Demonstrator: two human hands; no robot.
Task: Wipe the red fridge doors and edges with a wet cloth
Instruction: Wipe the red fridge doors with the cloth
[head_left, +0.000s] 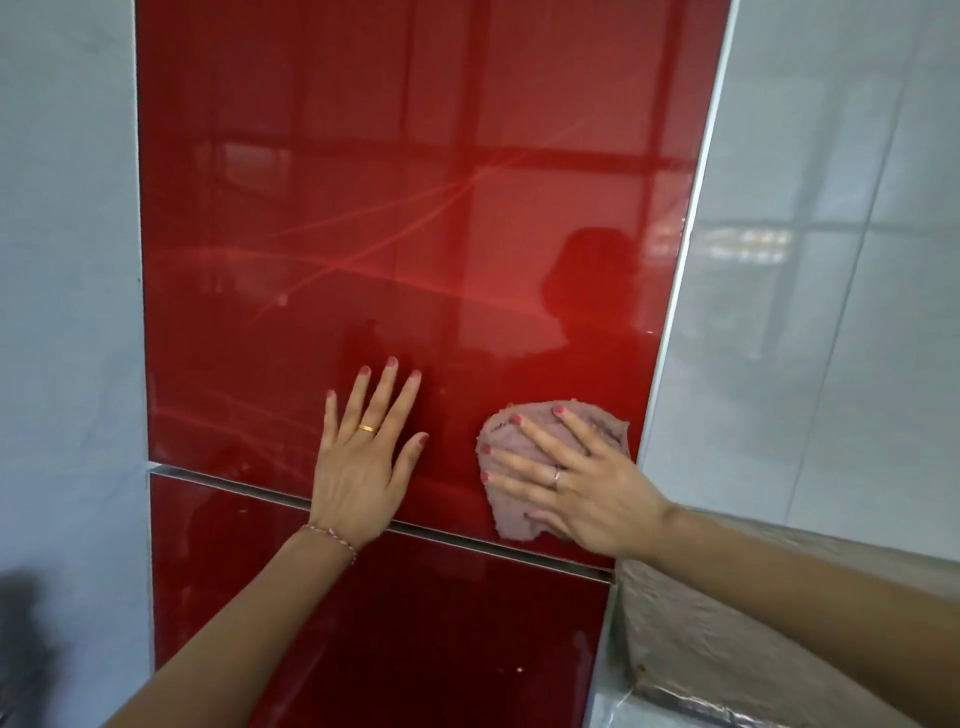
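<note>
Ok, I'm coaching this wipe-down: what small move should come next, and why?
Probably slide the right hand and cloth rightwards to the upper door edge: the cloth is pressed flat just short of it, while the left hand lies flat on the door.

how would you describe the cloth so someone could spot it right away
Start at the glossy red upper fridge door. Near its lower right corner, just above the gap to the lower door, the right hand presses flat on the cloth. It is a crumpled, dull pinkish rag, the only soft matte thing there.
</note>
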